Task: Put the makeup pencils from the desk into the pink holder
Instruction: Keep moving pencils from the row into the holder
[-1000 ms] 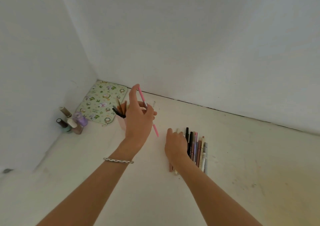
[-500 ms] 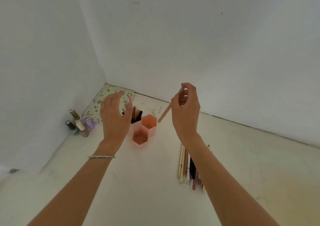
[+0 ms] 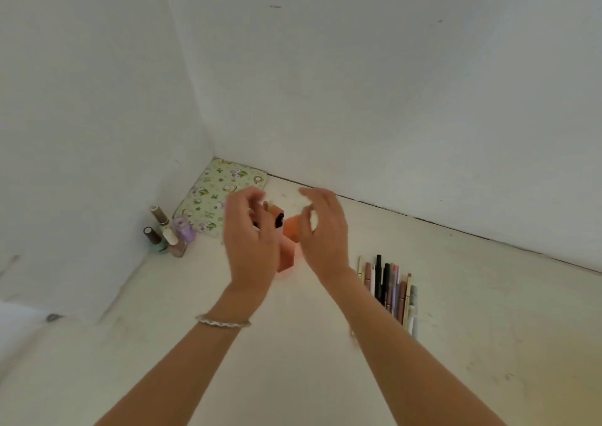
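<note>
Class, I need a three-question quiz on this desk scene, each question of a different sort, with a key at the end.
1. True or false: the row of makeup pencils lies on the desk to the right of the right hand.
2. Which wrist wears the bracelet? A) left B) right C) neither
3. Fill in: the nail polish bottles stand in front of the patterned ______ near the corner.

Key
1. True; the pencils lie flat, side by side.
2. A; it sits below the left hand, which is in front of the pink holder.
3. pouch
</note>
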Demonstrator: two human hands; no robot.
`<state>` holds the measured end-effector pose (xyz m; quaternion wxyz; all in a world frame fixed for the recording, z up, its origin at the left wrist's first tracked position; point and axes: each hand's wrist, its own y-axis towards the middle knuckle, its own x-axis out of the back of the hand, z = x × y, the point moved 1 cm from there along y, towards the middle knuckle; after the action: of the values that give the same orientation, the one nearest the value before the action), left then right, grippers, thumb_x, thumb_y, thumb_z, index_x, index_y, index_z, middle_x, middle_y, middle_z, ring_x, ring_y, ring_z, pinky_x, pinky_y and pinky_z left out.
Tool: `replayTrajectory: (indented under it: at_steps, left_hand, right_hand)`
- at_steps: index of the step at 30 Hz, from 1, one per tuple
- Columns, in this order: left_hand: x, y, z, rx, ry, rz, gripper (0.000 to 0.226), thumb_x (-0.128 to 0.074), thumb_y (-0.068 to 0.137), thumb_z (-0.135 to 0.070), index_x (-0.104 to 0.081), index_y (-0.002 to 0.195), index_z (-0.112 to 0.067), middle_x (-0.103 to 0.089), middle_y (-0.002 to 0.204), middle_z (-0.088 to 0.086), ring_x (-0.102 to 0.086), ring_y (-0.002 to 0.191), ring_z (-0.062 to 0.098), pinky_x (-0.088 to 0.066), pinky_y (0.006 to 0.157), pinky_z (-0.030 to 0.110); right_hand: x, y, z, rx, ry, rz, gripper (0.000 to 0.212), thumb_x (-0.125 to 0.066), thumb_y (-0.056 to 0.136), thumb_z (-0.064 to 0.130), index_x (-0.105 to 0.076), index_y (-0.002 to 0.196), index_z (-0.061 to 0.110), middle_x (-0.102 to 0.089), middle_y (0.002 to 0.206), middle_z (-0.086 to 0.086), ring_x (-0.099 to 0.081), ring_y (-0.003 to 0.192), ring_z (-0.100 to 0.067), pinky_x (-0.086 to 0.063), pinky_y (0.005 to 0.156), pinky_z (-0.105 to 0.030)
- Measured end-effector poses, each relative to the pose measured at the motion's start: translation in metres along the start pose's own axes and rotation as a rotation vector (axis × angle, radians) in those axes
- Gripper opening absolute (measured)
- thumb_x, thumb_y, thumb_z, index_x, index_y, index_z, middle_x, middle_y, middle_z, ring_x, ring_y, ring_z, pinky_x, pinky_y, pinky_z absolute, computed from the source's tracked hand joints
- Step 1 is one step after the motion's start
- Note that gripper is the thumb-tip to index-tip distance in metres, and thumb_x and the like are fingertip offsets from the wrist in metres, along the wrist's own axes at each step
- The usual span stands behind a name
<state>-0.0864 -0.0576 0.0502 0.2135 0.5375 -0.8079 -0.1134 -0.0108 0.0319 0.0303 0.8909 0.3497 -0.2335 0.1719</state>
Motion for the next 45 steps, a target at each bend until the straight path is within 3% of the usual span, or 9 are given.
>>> replayTrajectory:
  at_steps: [5,9,18,22,25,28,31,39,45]
  left_hand:
    - [-0.082,-0.081,0.012,0.253,0.379,0.695,0.023,-0.052,0.093,-0.012,-0.056,0.113,-0.022,-0.063,0.105,-0.004,-0.061,0.09,0.011,-0.046,0.073,0.017]
    - [-0.121,-0.118,0.022,0.313,0.641,0.903,0.022,-0.047,0.099,-0.011,-0.053,0.12,-0.012,-0.062,0.117,0.005,-0.061,0.105,0.021,-0.05,0.089,0.028]
    - [-0.143,-0.117,0.028,0.547,0.616,0.879,0.022,-0.055,0.09,-0.005,-0.063,0.111,-0.006,-0.067,0.112,0.01,-0.066,0.102,0.028,-0.054,0.084,0.034]
    - [-0.124,-0.089,0.019,0.515,0.334,0.671,0.015,-0.063,0.092,-0.01,-0.058,0.106,-0.014,-0.068,0.105,0.005,-0.064,0.082,0.012,-0.049,0.067,0.019]
    - [-0.097,-0.052,0.004,0.424,0.081,0.43,0.044,-0.066,0.089,-0.006,-0.048,0.127,-0.02,-0.065,0.094,-0.002,-0.062,0.071,0.001,-0.048,0.053,0.011]
    - [-0.073,-0.024,-0.012,0.357,-0.083,0.348,0.088,-0.066,0.086,-0.001,-0.021,0.153,-0.035,-0.056,0.084,-0.006,-0.065,0.069,0.012,-0.055,0.062,0.017]
    - [-0.06,-0.013,-0.02,0.337,-0.149,0.355,0.092,-0.067,0.085,-0.002,-0.019,0.151,-0.044,-0.061,0.084,-0.006,-0.068,0.072,0.01,-0.057,0.067,0.023]
    - [-0.06,-0.026,-0.02,0.398,-0.185,0.413,0.086,-0.066,0.084,0.003,-0.028,0.149,-0.04,-0.065,0.09,0.003,-0.068,0.078,0.017,-0.062,0.073,0.038]
    - [-0.062,-0.029,-0.022,0.373,-0.202,0.427,0.081,-0.063,0.087,0.004,-0.03,0.147,-0.039,-0.063,0.091,0.006,-0.068,0.08,0.022,-0.06,0.078,0.047]
  right_hand:
    - [0.062,0.012,-0.034,-0.239,0.063,-0.176,0.036,-0.04,0.086,0.005,-0.062,0.113,0.017,-0.06,0.103,0.008,-0.057,0.09,0.0,-0.045,0.073,-0.015]
    - [0.104,-0.005,-0.059,-0.337,0.019,-0.159,0.037,-0.043,0.086,-0.002,-0.063,0.106,0.022,-0.062,0.095,0.011,-0.052,0.067,0.0,-0.039,0.064,-0.014]
    - [0.123,-0.041,-0.095,-0.53,-0.012,-0.057,0.036,-0.047,0.087,-0.004,-0.064,0.109,0.02,-0.062,0.094,0.01,-0.054,0.072,-0.003,-0.047,0.068,-0.022]
    - [0.11,-0.046,-0.1,-0.573,-0.096,0.027,0.028,-0.047,0.094,0.005,-0.064,0.112,0.017,-0.065,0.101,0.007,-0.061,0.083,-0.009,-0.053,0.079,-0.027]
    - [0.09,-0.05,-0.101,-0.607,-0.264,0.257,0.025,-0.046,0.092,0.007,-0.065,0.106,0.01,-0.065,0.101,0.0,-0.062,0.09,-0.018,-0.053,0.083,-0.033]
    - [0.067,-0.06,-0.098,-0.511,-0.588,0.57,0.015,-0.046,0.091,0.01,-0.06,0.088,0.007,-0.059,0.093,-0.006,-0.057,0.092,-0.024,-0.046,0.078,-0.031]
    - [0.052,-0.069,-0.094,-0.447,-0.819,0.71,0.014,-0.05,0.095,0.015,-0.061,0.102,0.01,-0.059,0.109,-0.007,-0.055,0.102,-0.024,-0.04,0.081,-0.03]
    - [0.048,-0.077,-0.093,-0.545,-0.753,0.69,0.029,-0.056,0.086,-0.001,-0.048,0.112,0.008,-0.066,0.098,-0.008,-0.062,0.09,-0.022,-0.045,0.063,-0.03]
    - [0.034,-0.087,-0.084,-0.539,-0.661,0.66,0.019,-0.045,0.096,0.004,-0.048,0.113,0.011,-0.064,0.099,-0.007,-0.063,0.084,-0.021,-0.051,0.064,-0.031]
